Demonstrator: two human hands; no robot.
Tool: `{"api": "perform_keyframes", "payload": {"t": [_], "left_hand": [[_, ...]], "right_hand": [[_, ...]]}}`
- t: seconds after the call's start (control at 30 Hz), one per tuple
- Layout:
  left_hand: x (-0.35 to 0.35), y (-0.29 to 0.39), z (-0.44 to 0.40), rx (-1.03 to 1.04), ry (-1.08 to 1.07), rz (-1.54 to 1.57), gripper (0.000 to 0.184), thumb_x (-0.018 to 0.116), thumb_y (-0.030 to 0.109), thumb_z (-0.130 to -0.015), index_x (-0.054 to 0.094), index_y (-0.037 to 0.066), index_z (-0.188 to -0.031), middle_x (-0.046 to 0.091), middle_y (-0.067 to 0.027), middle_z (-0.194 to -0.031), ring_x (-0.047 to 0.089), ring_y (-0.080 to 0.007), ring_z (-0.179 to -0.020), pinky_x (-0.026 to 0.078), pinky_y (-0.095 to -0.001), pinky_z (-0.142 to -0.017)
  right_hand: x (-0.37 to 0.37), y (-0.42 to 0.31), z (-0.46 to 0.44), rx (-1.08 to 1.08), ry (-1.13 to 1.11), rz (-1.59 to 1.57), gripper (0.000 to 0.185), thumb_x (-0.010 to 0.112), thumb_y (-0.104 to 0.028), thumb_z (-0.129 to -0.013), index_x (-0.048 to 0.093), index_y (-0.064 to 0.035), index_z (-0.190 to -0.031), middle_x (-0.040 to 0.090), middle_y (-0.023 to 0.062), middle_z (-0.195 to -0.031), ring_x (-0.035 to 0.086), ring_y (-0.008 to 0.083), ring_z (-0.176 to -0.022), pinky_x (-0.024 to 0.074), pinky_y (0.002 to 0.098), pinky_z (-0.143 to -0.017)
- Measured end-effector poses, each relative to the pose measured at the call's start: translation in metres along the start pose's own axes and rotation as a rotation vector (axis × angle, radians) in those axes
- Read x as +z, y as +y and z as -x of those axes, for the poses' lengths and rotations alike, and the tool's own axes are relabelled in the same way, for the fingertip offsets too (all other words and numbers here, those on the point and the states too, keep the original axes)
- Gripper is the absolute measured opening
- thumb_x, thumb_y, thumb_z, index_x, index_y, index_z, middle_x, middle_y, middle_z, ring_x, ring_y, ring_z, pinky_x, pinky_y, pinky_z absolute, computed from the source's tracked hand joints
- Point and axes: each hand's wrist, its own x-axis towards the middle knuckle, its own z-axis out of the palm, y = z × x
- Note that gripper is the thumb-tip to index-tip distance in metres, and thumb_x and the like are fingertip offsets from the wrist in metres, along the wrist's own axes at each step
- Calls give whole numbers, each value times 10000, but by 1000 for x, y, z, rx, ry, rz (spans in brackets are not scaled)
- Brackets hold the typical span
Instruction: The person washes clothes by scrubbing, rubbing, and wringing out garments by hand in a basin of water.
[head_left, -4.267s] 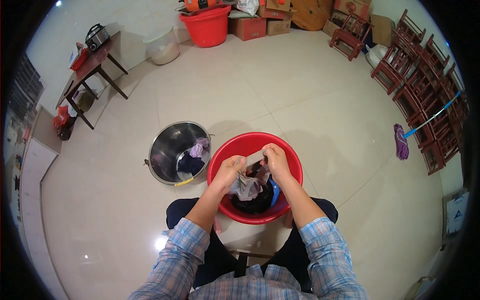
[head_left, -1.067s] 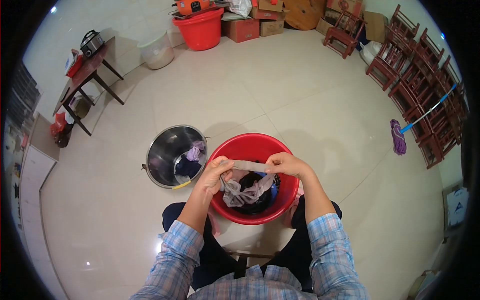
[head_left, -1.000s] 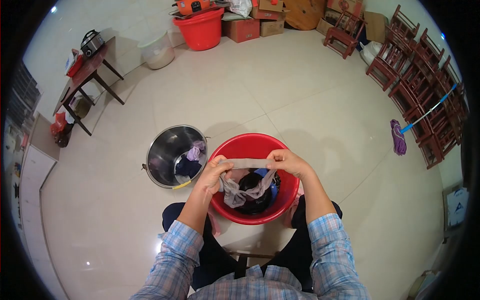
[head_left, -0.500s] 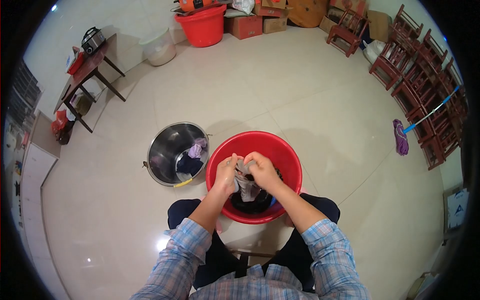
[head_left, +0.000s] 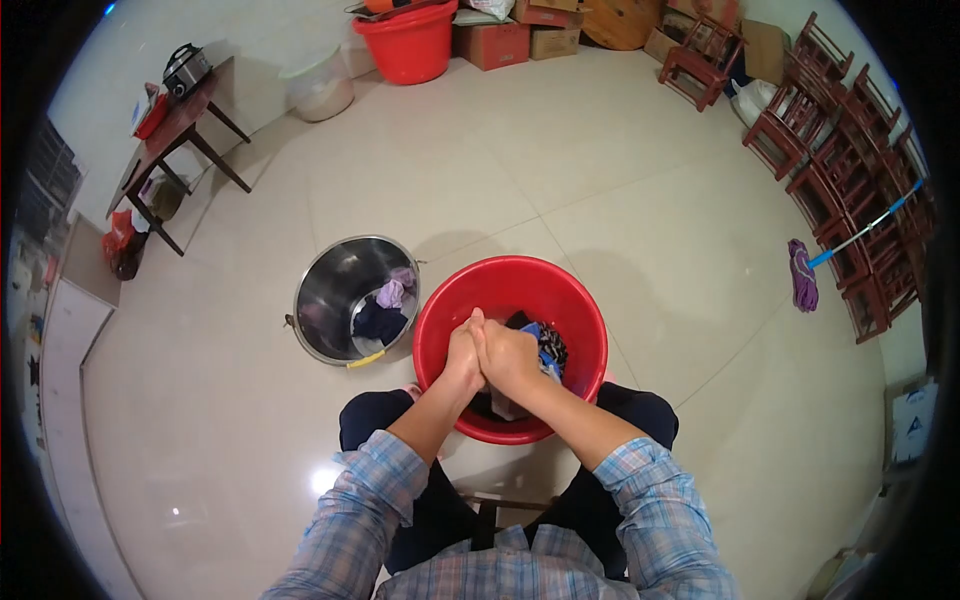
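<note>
Over the red basin (head_left: 590, 330), my left hand (head_left: 461, 358) and my right hand (head_left: 508, 355) are pressed together, fingers closed. A wet-looking pale grey cloth (head_left: 507, 407) is squeezed between them and mostly hidden; its lower part hangs beneath my right hand. Dark, blue and patterned clothes (head_left: 550, 350) lie in the basin to the right of my hands. Close to the basin's left side stands a steel bucket (head_left: 325, 285). Inside it are a lilac cloth (head_left: 391, 293) and a navy cloth (head_left: 379, 322).
A yellow handle grip (head_left: 366, 358) rests along the bucket's near rim. A purple mop (head_left: 802, 275) leans at the right by stacked wooden chairs (head_left: 840, 180). Far back are a large red tub (head_left: 408, 45) and cardboard boxes (head_left: 492, 46). A table (head_left: 178, 135) stands at the left wall.
My hands have come together, with the right one now folded over the left, and the grey cloth is bunched between them. More of the clothes at the basin's right side shows.
</note>
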Motion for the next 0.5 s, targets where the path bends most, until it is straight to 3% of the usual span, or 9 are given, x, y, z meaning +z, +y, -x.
{"api": "perform_keyframes", "payload": {"t": [0.03, 0.1, 0.17, 0.23, 0.27, 0.3, 0.37, 0.43, 0.5], "left_hand": [[2, 6, 4, -43, -56, 65, 296, 375, 318, -939, 519, 61, -912, 556, -54, -798, 548, -175, -716, 466, -323, -652], [6, 3, 7, -29, 113, -13, 304, 384, 339, -934, 504, 66, -879, 542, -53, -755, 522, -160, -635, 440, -301, -567], [-12, -1, 0, -174, -171, -100, 353, 373, 385, -929, 505, 58, -906, 535, -58, -753, 482, -141, -579, 388, -274, -511], [-3, 12, 8, -145, -171, -77, 398, 391, 437, -912, 511, 59, -882, 526, -55, -753, 436, -123, -533, 328, -251, -464], [0, 23, 13, -160, -198, -78, 425, 380, 461, -906, 519, 62, -861, 525, -39, -719, 431, -125, -518, 329, -244, -468], [6, 30, 18, -179, -225, -79, 452, 369, 485, -901, 528, 65, -840, 524, -24, -685, 426, -126, -502, 331, -236, -473], [8, 32, 19, -181, -189, -113, 387, 440, 431, -893, 537, 57, -864, 526, -18, -698, 459, -120, -530, 364, -233, -493], [-6, 30, 14, -134, -467, -324, 302, 508, 341, -884, 554, 43, -864, 543, -22, -731, 498, -111, -579, 400, -230, -537], [-11, 24, 12, -124, -493, -301, 234, 551, 266, -869, 566, 34, -837, 544, -21, -731, 517, -107, -594, 416, -229, -547]], "right_hand": [[1, 3, -1, 1, -2, -3, 337, 425, -301, -871, 554, -46, -694, 570, 171, -583, 575, 334, -513, 437, 448, -459], [2, 21, -9, 69, -3, 49, 341, 447, -273, -878, 504, -46, -630, 535, 169, -539, 557, 341, -508, 412, 433, -443], [13, 49, -12, 171, -24, 38, 367, 460, -310, -872, 503, -41, -628, 527, 184, -546, 540, 316, -478, 407, 419, -443], [13, 62, -19, 267, -52, -358, 413, 475, -366, -872, 491, -35, -625, 538, 141, -545, 498, 241, -434, 403, 371, -434], [4, 64, -20, 509, -169, -683, 431, 481, -406, -875, 480, -57, -621, 508, 56, -542, 445, 152, -435, 383, 304, -424], [-9, 62, -23, 510, -167, -678, 431, 481, -406, -875, 480, -57, -621, 508, 56, -542, 445, 152, -435, 383, 304, -424], [-30, 63, -30, 771, -204, -998, 416, 472, -410, -885, 472, -91, -618, 468, -11, -535, 440, 108, -452, 363, 263, -419], [-40, 65, -33, 783, -182, -1026, 406, 473, -416, -884, 479, -106, -622, 448, -8, -520, 435, 101, -454, 361, 252, -425], [-45, 66, -33, 821, -175, -1069, 411, 467, -402, -889, 500, -74, -645, 458, -3, -538, 418, 104, -447, 341, 248, -411]]}}
